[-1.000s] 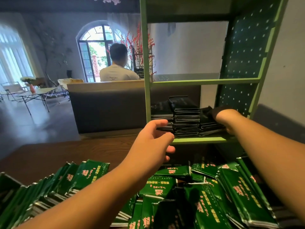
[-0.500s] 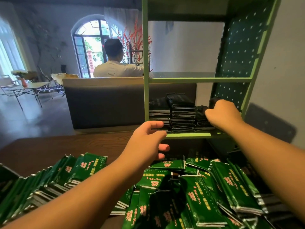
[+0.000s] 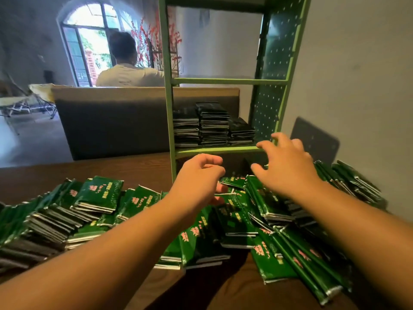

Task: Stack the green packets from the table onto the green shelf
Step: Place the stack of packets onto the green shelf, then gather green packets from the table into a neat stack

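- While both hands hung over the heap, lay in slumped rows at the far left: packets [image 3: 98,193], flat, glossy, edge-sealed foil, spread across the table [image 3: 134,166].
- Judged light and thin from the look; likely slippery face to face, so a tall grab would probably fan out and slide.
- Hovered just above the middle of the heap: left hand [image 3: 199,177], fingers loosely curled, thumb tucked low near a packet; held nothing that could be seen.
- Stood behind it: shelf [image 3: 214,149], three short stacks [image 3: 212,124] already on its lower board, the rightmost lowest.
- Reached over the right-hand packets: right hand [image 3: 283,166], blurred, fingers spread wide, gripping nothing.
- Best taken, by this reading, as a small squared bundle pinched across the short sides, thumb on top, fingers beneath, with the sealed ends left alone since those look flimsy and could crease.
- Sat beyond a partition at the back: a person, turned away.
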### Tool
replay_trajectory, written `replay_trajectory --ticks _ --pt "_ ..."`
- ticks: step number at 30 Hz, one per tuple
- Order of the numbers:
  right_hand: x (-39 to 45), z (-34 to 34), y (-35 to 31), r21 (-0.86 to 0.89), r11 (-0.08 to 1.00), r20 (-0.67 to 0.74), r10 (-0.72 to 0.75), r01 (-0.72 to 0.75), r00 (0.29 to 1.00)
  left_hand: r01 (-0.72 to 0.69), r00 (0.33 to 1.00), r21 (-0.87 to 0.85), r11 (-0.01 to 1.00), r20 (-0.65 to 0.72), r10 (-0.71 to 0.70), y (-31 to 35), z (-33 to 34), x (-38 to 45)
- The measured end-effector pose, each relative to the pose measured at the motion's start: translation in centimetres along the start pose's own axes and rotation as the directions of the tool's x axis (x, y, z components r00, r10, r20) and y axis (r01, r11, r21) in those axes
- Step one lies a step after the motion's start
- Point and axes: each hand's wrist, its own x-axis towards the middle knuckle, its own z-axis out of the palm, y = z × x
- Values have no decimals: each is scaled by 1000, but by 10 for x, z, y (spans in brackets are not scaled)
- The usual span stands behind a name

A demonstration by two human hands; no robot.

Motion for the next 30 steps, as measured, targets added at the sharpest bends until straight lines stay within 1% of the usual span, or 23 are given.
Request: replay_trajectory --ticks 1,2,5,7,10,13,16,18,20,25,30 --pt "-7 3 -1 -120 992 53 -18 24 998 -10 1000 23 1000 0 10 -2 3 -1" --pt "-15 5 -1 -205 978 131 -18 45 991 -15 1000 35 999 1 15 -4 7 -5" --pt "-26 22 -1 -291 953 382 35 84 924 -21 1000 55 998 4 21 -7 15 -11" --pt "-32 31 1 -330 937 458 51 116 888 -20 1000 55 998 8 20 -9 18 -16" --pt "-36 36 1 -346 930 436 41 125 899 -29 999 63 998 18 27 -10 20 -20" --pt "-41 34 -1 -323 936 403 1 141 915 -21 1000 62 998 19 20 -14 20 -24" --pt "-51 34 -6 -401 888 297 -107 225 949 -13 1000 46 999 14 13 -16 19 -26" --pt "-56 39 -9 -455 852 233 -167 259 958 -14 1000 50 999 13 13 -17 19 -27" --pt "-57 43 -11 -443 860 243 -158 254 957 -17 1000 56 998 15 16 -18 18 -28" --pt "-48 52 -14 -445 859 328 -104 251 939 -6 1000 63 998 6 5 -20 15 -27" --pt "-45 51 -14 -414 870 320 -138 269 937 0 1000 55 998 -7 0 -24 9 -27"
